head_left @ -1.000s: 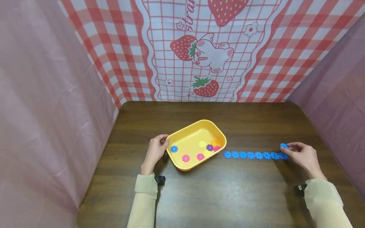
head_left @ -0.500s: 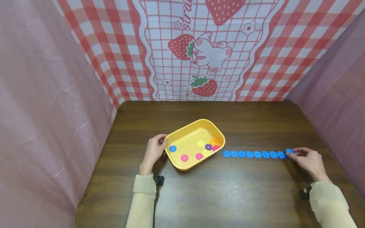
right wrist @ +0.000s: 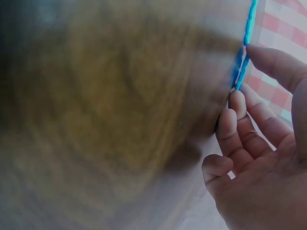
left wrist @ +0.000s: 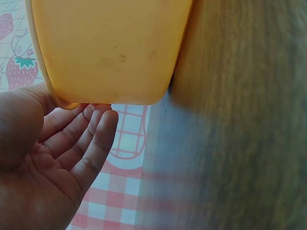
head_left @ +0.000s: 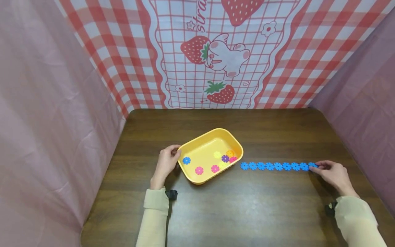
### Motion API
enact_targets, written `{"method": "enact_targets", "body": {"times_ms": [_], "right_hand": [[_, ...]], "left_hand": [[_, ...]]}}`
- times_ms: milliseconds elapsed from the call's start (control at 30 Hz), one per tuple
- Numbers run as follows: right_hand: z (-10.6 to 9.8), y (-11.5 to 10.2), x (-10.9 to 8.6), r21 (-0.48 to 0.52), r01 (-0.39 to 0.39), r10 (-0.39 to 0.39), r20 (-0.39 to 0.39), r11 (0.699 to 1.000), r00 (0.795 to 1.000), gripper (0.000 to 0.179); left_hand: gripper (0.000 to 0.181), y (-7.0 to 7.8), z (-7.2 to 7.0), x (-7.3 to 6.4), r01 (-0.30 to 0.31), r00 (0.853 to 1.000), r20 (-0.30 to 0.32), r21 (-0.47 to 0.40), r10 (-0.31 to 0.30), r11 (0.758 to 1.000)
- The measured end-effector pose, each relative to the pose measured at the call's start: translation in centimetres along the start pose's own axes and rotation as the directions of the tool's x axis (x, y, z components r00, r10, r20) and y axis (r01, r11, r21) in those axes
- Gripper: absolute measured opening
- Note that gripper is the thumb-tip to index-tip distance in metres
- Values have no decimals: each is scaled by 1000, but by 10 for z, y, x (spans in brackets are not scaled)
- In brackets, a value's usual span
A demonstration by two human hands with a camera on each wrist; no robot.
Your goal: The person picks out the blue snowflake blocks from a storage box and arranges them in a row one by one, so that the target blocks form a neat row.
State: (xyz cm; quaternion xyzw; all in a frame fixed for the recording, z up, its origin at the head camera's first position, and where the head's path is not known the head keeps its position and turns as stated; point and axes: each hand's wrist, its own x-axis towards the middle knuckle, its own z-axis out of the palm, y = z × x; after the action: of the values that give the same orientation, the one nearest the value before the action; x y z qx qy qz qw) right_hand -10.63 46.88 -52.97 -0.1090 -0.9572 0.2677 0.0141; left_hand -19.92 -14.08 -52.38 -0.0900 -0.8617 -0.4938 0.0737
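My left hand (head_left: 167, 163) grips the left end of a yellow plastic basin (head_left: 200, 155), thumb at the rim; in the left wrist view its fingers (left wrist: 98, 143) reach the wall from below. At the right, my right hand (head_left: 334, 175) pinches a blue flower-shaped disc (head_left: 312, 165) at the right end of a straight row of similar blue discs (head_left: 278, 166) lying on the table. Seen edge-on in the right wrist view, the held disc (right wrist: 242, 73) lies close over the table, thumb on its upper side.
Inside the basin lie a blue disc (head_left: 186, 160), a purple disc (head_left: 225, 158), an orange disc (head_left: 230, 153), and several pink and yellow ones. The wooden table (head_left: 222, 212) meets a strawberry-print cloth (head_left: 222, 58) behind, with pink curtains (head_left: 77, 137) at both sides.
My right hand has carried the blue disc rightward and lowered it to the right end of the row. The left hand stays on the basin.
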Motion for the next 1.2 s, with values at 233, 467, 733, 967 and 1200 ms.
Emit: {"method": "enact_targets", "body": {"times_ms": [233, 467, 733, 967, 1200], "right_hand": [[-2, 0, -1, 4, -5, 5, 8, 1000, 1000, 53], [-7, -8, -2, 4, -13, 13, -56, 1000, 998, 48], [-22, -34, 3, 44, 34, -30, -92, 998, 995, 47], [-29, -73, 7, 101, 106, -101, -53, 989, 994, 47], [-25, -112, 11, 114, 208, -203, -46, 972, 978, 43]], "left_hand": [[18, 2, 0, 0, -1, 1000, 0, 3, 1, 1000], [18, 4, 0, 0, 5, 1000, 0, 10, -5, 1000], [18, 2, -1, 0, 2, 1000, 2, 8, -2, 1000], [18, 3, -1, -1, 2, 1000, 3, 10, -2, 1000], [18, 3, 0, 0, 2, 1000, 3, 15, -2, 1000]]}}
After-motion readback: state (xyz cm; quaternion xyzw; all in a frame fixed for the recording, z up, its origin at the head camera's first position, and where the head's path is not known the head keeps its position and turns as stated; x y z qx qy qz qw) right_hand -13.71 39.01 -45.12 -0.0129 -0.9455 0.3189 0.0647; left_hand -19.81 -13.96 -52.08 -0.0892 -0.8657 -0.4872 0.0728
